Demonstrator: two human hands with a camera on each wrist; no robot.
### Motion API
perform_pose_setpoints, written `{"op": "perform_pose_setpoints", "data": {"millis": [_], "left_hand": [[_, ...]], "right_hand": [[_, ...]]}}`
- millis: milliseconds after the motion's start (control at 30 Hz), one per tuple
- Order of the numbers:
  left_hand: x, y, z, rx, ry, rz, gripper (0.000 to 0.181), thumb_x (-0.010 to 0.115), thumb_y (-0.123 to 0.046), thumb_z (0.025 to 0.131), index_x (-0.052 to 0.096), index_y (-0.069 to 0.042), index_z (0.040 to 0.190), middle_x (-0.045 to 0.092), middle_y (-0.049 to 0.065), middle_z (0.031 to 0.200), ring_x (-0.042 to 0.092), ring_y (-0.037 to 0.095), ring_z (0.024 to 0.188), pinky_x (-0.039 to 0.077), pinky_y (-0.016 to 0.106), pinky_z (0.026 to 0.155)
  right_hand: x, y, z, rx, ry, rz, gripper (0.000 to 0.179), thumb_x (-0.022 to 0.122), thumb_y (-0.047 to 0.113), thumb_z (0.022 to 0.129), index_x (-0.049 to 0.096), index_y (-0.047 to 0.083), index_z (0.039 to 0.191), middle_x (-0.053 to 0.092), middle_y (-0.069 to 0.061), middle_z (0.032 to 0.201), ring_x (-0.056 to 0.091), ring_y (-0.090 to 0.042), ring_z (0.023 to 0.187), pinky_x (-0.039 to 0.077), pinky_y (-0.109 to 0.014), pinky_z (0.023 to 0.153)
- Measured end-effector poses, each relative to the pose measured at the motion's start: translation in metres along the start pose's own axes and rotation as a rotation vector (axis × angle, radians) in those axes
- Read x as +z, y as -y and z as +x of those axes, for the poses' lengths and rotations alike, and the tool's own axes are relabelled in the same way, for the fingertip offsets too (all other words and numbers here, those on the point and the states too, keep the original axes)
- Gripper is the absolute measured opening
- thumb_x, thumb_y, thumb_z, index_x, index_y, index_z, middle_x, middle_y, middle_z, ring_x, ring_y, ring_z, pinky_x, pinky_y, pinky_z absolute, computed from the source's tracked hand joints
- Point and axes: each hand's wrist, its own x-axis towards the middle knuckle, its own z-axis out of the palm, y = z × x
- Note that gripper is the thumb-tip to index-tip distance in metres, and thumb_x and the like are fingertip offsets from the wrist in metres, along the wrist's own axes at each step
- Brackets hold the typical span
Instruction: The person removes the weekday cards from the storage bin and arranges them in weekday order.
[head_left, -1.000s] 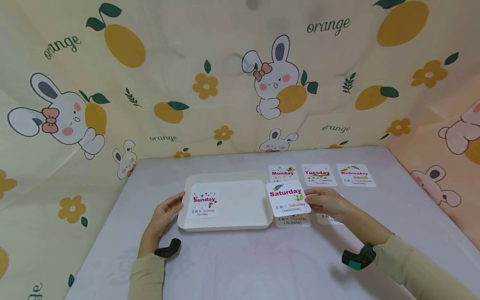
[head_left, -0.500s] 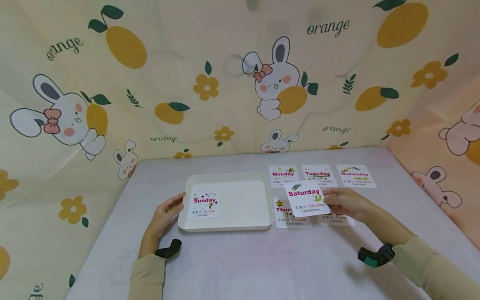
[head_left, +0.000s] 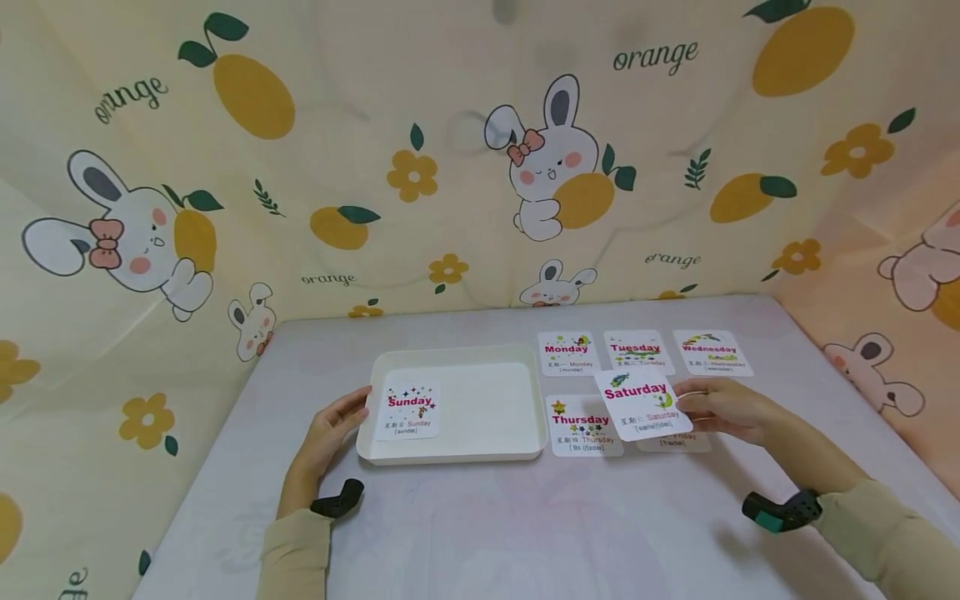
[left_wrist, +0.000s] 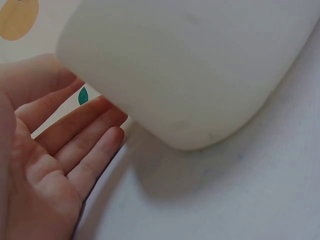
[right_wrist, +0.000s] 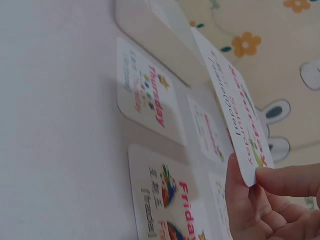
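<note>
My right hand [head_left: 723,408] pinches the Saturday card [head_left: 641,404] at its right edge, thumb on the printed face in the right wrist view. Held tilted above the table, the card overlaps the Friday card [head_left: 678,441] and the corner of the Thursday card [head_left: 587,427] in the head view. At the left end of a shallow white tray [head_left: 487,456], my left hand [head_left: 330,429] touches the side with fairly straight fingers; the left wrist view shows fingertips [left_wrist: 117,134] right at the tray wall. A Sunday card [head_left: 408,411] lies inside the tray on the left.
Behind the held card lie the Monday card [head_left: 568,353], Tuesday card [head_left: 637,352] and Wednesday card [head_left: 712,352] in a row. A pale cloth covers the table [head_left: 480,525]. A rabbit-and-orange patterned curtain [head_left: 450,100] rises along the back and both sides.
My right hand has carried the Saturday card rightward, from beside the tray's right edge to over the Friday card, uncovering Monday and Thursday. My left hand stays at the tray.
</note>
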Motion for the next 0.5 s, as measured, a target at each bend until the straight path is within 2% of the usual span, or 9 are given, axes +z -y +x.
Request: {"op": "perform_pose_setpoints", "data": {"millis": [100,200,333,433,500], "left_hand": [[0.000,-0.001,0.000,-0.002,0.002,-0.002,0.053,0.059,-0.028,0.096,0.045,-0.009,0.143,0.041,0.010,0.154,0.041,0.022,0.141,0.039,0.000,0.093],[0.000,0.000,0.000,0.004,-0.001,-0.004,0.052,0.060,-0.027,0.096,0.046,-0.009,0.143,0.042,0.010,0.153,0.048,0.009,0.133,0.039,0.000,0.093],[-0.001,0.002,0.000,0.019,-0.001,-0.006,0.053,0.060,-0.027,0.095,0.046,-0.008,0.142,0.042,0.012,0.153,0.049,-0.013,0.117,0.039,0.000,0.092],[-0.001,0.003,0.000,0.021,0.002,-0.012,0.053,0.060,-0.027,0.095,0.045,-0.008,0.142,0.041,0.013,0.153,0.048,-0.020,0.111,0.039,-0.001,0.092],[-0.001,0.004,0.000,0.019,0.002,-0.014,0.053,0.060,-0.027,0.095,0.046,-0.008,0.142,0.041,0.013,0.153,0.048,-0.018,0.112,0.039,-0.001,0.092]], "right_hand": [[-0.006,-0.004,-0.002,0.015,-0.009,-0.006,0.045,0.057,0.019,0.096,0.047,-0.007,0.132,0.068,0.005,0.104,0.065,-0.014,0.094,0.057,-0.027,0.084],[-0.012,-0.010,-0.003,0.027,-0.011,-0.011,0.044,0.057,0.020,0.096,0.048,-0.006,0.131,0.068,0.007,0.103,0.064,-0.013,0.094,0.056,-0.026,0.083],[-0.018,-0.016,-0.004,0.040,-0.007,-0.009,0.041,0.057,0.021,0.096,0.052,-0.003,0.129,0.069,0.009,0.101,0.064,-0.012,0.092,0.054,-0.026,0.079],[-0.022,-0.021,-0.004,0.048,-0.012,0.002,0.034,0.058,0.020,0.096,0.056,0.000,0.124,0.069,0.009,0.099,0.064,-0.011,0.089,0.054,-0.025,0.076],[-0.026,-0.025,-0.004,0.048,-0.012,0.010,0.030,0.057,0.019,0.096,0.058,0.002,0.121,0.070,0.009,0.097,0.065,-0.011,0.088,0.055,-0.024,0.075]]}}
